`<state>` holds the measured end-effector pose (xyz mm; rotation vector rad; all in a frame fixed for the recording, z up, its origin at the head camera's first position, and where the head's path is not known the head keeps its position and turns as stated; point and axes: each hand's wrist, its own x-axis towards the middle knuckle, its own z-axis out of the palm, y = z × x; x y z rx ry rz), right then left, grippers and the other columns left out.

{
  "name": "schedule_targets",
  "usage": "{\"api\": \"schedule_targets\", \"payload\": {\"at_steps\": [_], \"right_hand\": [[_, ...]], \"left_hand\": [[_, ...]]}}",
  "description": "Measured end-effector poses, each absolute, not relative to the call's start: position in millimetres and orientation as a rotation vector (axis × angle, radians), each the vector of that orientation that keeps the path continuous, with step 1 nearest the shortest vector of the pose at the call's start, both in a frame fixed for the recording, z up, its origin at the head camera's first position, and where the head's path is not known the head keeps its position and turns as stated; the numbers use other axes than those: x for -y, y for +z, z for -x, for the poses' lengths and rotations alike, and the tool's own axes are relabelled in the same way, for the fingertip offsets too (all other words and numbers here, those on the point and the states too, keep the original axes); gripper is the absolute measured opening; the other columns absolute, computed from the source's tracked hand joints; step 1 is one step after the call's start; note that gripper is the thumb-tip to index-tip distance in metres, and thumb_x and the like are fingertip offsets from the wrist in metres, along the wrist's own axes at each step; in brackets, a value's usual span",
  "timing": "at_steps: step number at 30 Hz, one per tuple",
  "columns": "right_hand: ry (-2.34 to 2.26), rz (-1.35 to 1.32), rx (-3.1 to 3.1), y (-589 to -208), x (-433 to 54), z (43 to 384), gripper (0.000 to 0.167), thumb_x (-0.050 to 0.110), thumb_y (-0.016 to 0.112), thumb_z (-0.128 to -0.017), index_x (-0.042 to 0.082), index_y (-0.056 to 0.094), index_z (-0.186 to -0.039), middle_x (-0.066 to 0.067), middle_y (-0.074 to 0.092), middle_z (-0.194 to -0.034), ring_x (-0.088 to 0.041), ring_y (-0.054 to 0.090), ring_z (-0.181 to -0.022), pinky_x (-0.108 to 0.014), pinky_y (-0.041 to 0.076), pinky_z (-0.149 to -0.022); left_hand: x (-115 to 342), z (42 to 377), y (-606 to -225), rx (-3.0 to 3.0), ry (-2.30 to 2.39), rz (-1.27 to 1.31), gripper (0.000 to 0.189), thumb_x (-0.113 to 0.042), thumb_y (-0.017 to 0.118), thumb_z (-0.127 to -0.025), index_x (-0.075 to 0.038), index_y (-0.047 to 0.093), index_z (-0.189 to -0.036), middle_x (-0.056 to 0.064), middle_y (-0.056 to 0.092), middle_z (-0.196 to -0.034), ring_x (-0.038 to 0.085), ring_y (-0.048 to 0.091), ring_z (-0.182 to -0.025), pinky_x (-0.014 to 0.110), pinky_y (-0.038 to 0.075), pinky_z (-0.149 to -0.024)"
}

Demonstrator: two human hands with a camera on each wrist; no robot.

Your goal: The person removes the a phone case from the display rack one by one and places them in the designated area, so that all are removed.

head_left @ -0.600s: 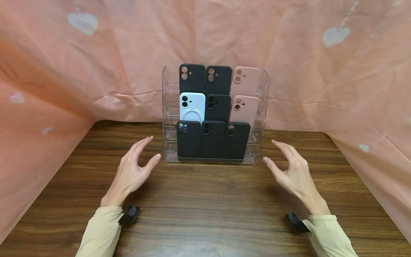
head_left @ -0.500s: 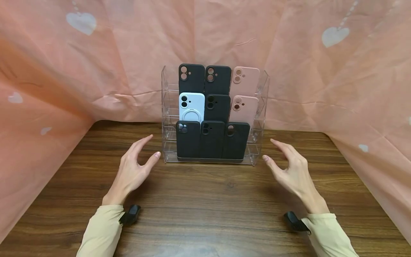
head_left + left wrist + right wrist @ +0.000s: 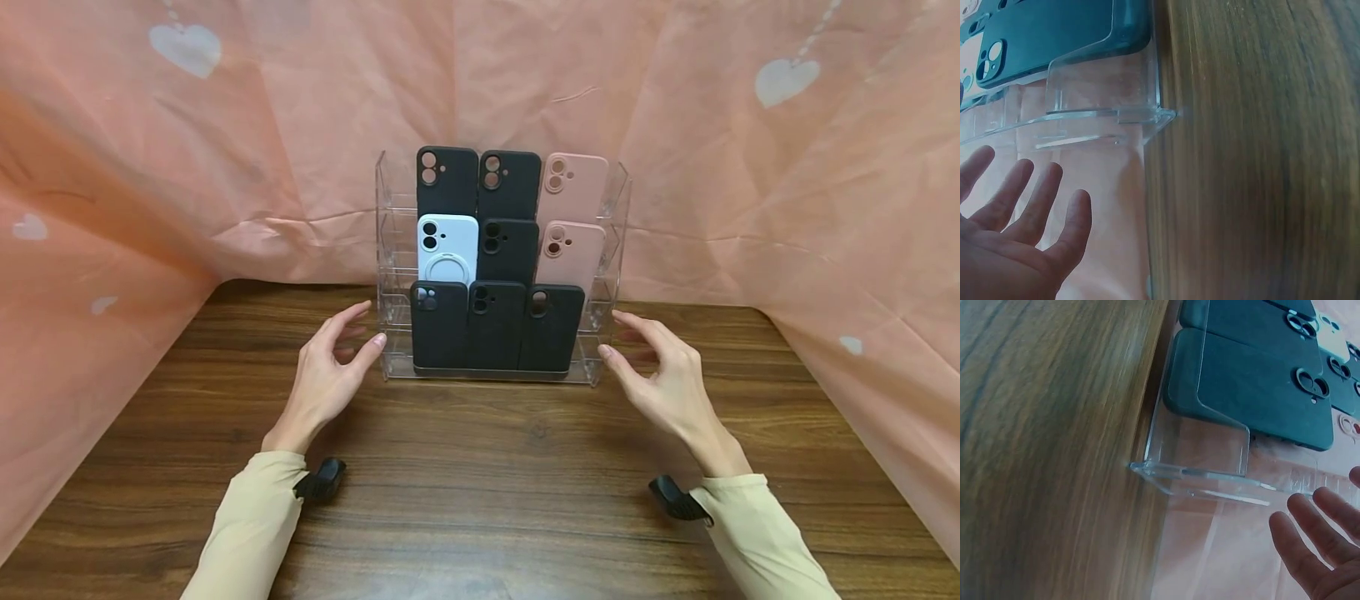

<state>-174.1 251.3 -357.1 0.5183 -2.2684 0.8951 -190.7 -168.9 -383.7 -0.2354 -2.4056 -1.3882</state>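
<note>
Clear acrylic stand [image 3: 491,376] is what we're looking at, sitting on a wood-grain table [image 3: 480,517] and loaded with phone cases [image 3: 497,329], three across and three high. Along the stand's top row, going left to right, we get a black case [image 3: 447,187], another black one, then a pink case [image 3: 576,185]. Its middle row goes white case [image 3: 450,242] with a round ring on the back, black, pink. Bottom row of the stand is all black, tucked behind the clear front lip.

Now the hands: our left hand [image 3: 330,367] is just beside the stand's left side, our right hand [image 3: 667,375] just beside its right side. Both are relaxed and not gripping anything, with the fingers apart and only gently bent in the wrist views. Each thumb tip overlaps the stand's side edge from the head view, but honestly we can't tell if either one is touching.

Nearer to us than the stand are two pale yellow sleeves [image 3: 251,525], each with a black wrist device [image 3: 322,482] at the cuff. Behind the stand hangs peach fabric [image 3: 525,58] printed with white hearts [image 3: 787,82].
</note>
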Motion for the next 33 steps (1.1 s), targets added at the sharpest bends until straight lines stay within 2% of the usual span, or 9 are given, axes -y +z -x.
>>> {"api": "schedule_targets", "payload": {"at_steps": [3,6,8,13,14,20,26,33], "right_hand": [[0.921,-0.513,2.280,-355,-249,178,0.045,0.007,0.079,-0.085,0.010,0.070,-0.129,-0.008,0.075,-0.112,0.000,0.067,-0.098,-0.005,0.053,-0.075],[0.958,-0.508,2.291,-353,-244,182,0.043,0.008,0.079,-0.086,0.008,0.069,-0.128,-0.010,0.075,-0.112,0.011,0.063,-0.098,-0.007,0.055,-0.074],[0.972,-0.493,2.300,-351,-242,185,0.042,0.009,0.079,-0.087,0.008,0.069,-0.127,-0.011,0.076,-0.111,0.009,0.066,-0.096,-0.009,0.057,-0.072],[0.973,-0.435,2.340,-347,-235,192,0.040,0.015,0.078,-0.090,0.012,0.069,-0.128,-0.012,0.078,-0.106,-0.012,0.073,-0.091,-0.012,0.058,-0.069],[0.977,-0.425,2.346,-346,-233,193,0.039,0.016,0.077,-0.090,0.013,0.070,-0.128,-0.011,0.078,-0.105,-0.008,0.073,-0.090,-0.012,0.057,-0.068],[1.024,-0.420,2.350,-345,-227,199,0.039,0.016,0.076,-0.091,0.014,0.069,-0.130,-0.009,0.079,-0.097,0.012,0.064,-0.081,-0.009,0.053,-0.064],[1.022,-0.396,2.364,-347,-222,206,0.040,0.020,0.075,-0.092,0.015,0.068,-0.131,-0.008,0.079,-0.093,0.008,0.068,-0.076,-0.010,0.051,-0.064],[1.036,-0.367,2.374,-347,-218,210,0.040,0.022,0.074,-0.093,0.017,0.068,-0.132,-0.008,0.078,-0.090,0.011,0.065,-0.072,-0.008,0.048,-0.064]], "left_hand": [[167,195,-385,2.400,-1.444,0.226,0.050,-0.034,0.068,-0.098,-0.024,0.056,-0.146,0.005,0.062,-0.143,0.028,0.065,-0.124,0.056,0.054,-0.100],[166,198,-385,2.383,-1.491,0.213,0.049,-0.034,0.068,-0.098,-0.024,0.056,-0.145,0.005,0.063,-0.142,0.027,0.066,-0.123,0.052,0.056,-0.100],[165,201,-386,2.372,-1.518,0.206,0.048,-0.034,0.068,-0.098,-0.025,0.057,-0.144,0.004,0.064,-0.141,0.026,0.067,-0.121,0.042,0.058,-0.098],[162,207,-384,2.337,-1.572,0.181,0.043,-0.034,0.068,-0.098,-0.028,0.061,-0.140,0.004,0.067,-0.134,0.019,0.071,-0.112,0.016,0.055,-0.086],[161,208,-384,2.329,-1.580,0.175,0.042,-0.034,0.068,-0.098,-0.028,0.062,-0.140,0.004,0.068,-0.133,0.017,0.071,-0.109,0.013,0.055,-0.084],[157,214,-386,2.241,-1.619,0.162,0.036,-0.029,0.069,-0.098,-0.021,0.067,-0.133,0.008,0.071,-0.123,0.004,0.069,-0.095,0.011,0.055,-0.076],[154,221,-389,2.126,-1.733,0.162,0.030,-0.021,0.070,-0.098,-0.013,0.069,-0.127,0.012,0.070,-0.119,0.006,0.069,-0.090,0.014,0.058,-0.070],[151,223,-391,2.104,-1.760,0.129,0.028,-0.020,0.070,-0.098,-0.013,0.069,-0.124,0.012,0.070,-0.118,0.007,0.069,-0.092,0.015,0.058,-0.068]]}}
